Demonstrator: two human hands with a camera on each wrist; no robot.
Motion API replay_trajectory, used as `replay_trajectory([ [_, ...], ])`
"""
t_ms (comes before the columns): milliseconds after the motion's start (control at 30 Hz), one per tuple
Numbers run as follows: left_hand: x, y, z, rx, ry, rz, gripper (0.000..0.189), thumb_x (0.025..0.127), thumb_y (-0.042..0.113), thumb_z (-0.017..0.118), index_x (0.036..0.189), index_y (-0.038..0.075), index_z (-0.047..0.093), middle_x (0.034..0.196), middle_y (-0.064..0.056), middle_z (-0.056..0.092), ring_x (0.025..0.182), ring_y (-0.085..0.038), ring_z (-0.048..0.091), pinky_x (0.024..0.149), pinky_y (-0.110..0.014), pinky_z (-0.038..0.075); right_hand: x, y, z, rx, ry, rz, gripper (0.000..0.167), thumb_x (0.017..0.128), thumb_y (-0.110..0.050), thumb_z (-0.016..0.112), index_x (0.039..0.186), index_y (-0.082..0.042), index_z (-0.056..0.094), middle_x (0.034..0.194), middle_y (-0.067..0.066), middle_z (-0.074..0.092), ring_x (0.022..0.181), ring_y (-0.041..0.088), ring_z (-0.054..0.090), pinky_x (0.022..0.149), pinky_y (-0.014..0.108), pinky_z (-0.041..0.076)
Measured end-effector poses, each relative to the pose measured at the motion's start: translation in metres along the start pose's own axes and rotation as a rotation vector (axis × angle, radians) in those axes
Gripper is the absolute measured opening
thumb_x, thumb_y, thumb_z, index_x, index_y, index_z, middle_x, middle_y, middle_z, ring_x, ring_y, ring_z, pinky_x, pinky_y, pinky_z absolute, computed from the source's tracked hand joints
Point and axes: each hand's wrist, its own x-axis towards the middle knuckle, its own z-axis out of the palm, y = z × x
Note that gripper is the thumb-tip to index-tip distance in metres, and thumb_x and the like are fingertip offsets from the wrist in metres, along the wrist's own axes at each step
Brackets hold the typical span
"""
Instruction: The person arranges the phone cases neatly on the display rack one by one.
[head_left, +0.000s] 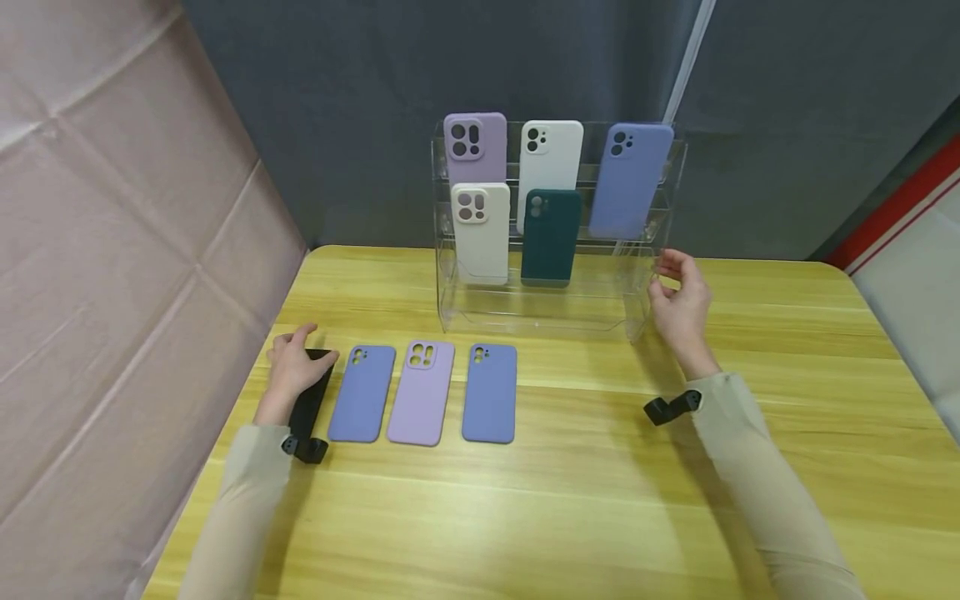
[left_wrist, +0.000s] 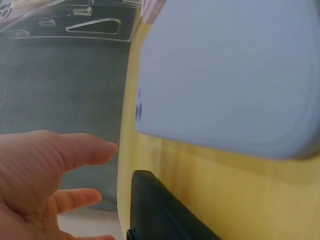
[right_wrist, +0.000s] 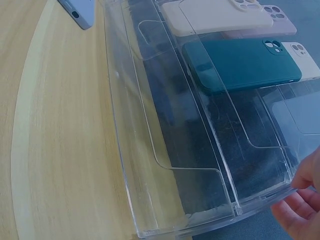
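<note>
My left hand (head_left: pixel 294 371) is over a black phone case (head_left: pixel 306 408) at the left of the table, thumb and fingers spread apart. In the left wrist view, a gap shows between those fingers and the dark case (left_wrist: pixel 160 212). My right hand (head_left: pixel 682 308) is at the right side of a clear tiered display stand (head_left: pixel 536 321). Its thumb and curled fingers pinch the stand's side edge in the right wrist view. Beside the black case lie a blue phone case (head_left: pixel 362 396), a light purple one (head_left: pixel 422 400) and another blue one (head_left: pixel 490 400).
On the stand's top tier are a purple case (head_left: pixel 491 158), a white case (head_left: pixel 555 162) and a tilted blue case (head_left: pixel 632 183). Below them stand a cream case (head_left: pixel 483 246) and a dark green case (head_left: pixel 551 242). A grey curtain (head_left: pixel 337 125) hangs behind the table.
</note>
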Motion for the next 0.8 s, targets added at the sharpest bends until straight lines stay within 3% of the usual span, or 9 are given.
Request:
replay_trajectory([
  [367,-0.0011,-0.0008,0.0022,0.132,-0.076,-0.105,0.071,0.084,0.026,0.062,0.141,-0.001,0.031,0.133,-0.042,0.022,0.114,-0.058,0.027,0.078,-0.067,0.039,-0.0006,0.0006,-0.0001,0.006,-0.005,-0.008,0.035,0.086,0.007,0.051,0.121,0.006,0.053,0.11,0.017,0.06,0.101,0.026,0.057,0.07,0.007,0.042],
  [800,-0.0004,-0.0028,-0.0004,0.081,0.009,-0.078,0.06,0.08,0.025,0.067,0.125,-0.008,0.047,0.121,-0.04,0.037,0.11,-0.055,0.034,0.081,-0.06,0.04,-0.0005,-0.0003,-0.0012,-0.007,-0.005,-0.004,0.034,0.086,0.006,0.051,0.12,0.005,0.053,0.111,0.017,0.061,0.101,0.025,0.058,0.071,0.007,0.042],
])
